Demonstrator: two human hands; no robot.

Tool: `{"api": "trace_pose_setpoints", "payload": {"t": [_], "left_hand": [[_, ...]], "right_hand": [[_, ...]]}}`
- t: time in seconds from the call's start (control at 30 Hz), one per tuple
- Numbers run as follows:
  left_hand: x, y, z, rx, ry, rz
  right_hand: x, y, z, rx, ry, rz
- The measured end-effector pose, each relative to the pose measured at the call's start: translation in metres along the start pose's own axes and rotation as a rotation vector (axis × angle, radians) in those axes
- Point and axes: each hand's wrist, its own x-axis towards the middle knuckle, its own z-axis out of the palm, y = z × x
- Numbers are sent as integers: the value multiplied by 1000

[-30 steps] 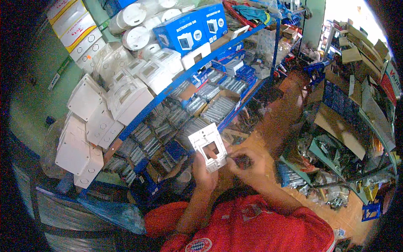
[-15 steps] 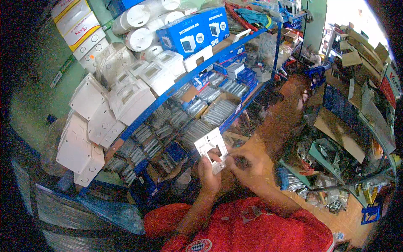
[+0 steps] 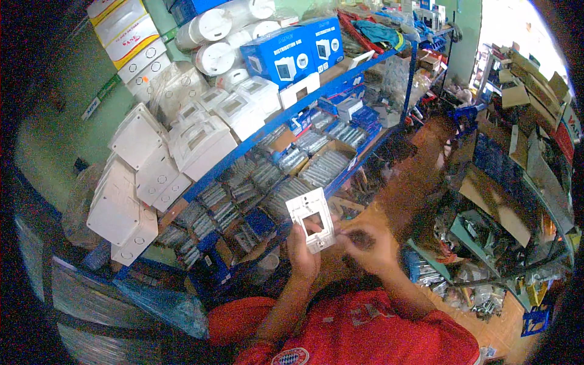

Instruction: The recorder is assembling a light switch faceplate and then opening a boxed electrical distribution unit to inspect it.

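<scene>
I look down at my two hands in front of my red shirt [image 3: 377, 331]. My left hand [image 3: 306, 258] grasps a white frame [image 3: 309, 204], a flat rectangular plate with a squarish opening, by its lower left side; part of a finger shows through the opening. The frame is held up in the air near the middle of the view, tilted a little, its broad face toward me. My right hand [image 3: 372, 250] is at the frame's lower right edge, fingers bent inward; I cannot tell whether they touch the frame or pinch something small. Beyond, to the left, runs a blue-edged shelf [image 3: 243, 148]. On top sit white boxes [image 3: 204, 149], round white containers [image 3: 216, 58] and blue cartons [image 3: 283, 56]. On the level below, slim silvery pieces [image 3: 325, 167] lie bundled in open boxes. To the right, past a strip of orange-brown floor [image 3: 420, 182], open cardboard boxes [image 3: 496, 201] crowd together, and bright light comes in at the upper right.
</scene>
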Motion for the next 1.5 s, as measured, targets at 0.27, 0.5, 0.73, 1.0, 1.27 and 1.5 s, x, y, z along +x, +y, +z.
{"api": "trace_pose_setpoints", "payload": {"t": [0.27, 0.5, 0.73, 1.0, 1.27, 1.5], "left_hand": [[-11, -2, -10, -27, -52, -115], [-15, 19, 8, 112, -63, -55], [-21, 12, 0, 265, -67, -70], [-26, 10, 4, 686, -61, 67], [-25, 8, 6, 644, -123, 35], [-23, 3, 1, 702, -165, -2]], "right_hand": [[22, -14, -16, 155, 123, -21], [33, -23, -10, 165, 142, -138], [33, -30, -3, 112, 83, -111], [34, -26, 6, 84, 88, -61], [30, -21, 16, 98, 201, -159], [28, -27, 5, -13, 119, -152]]}}
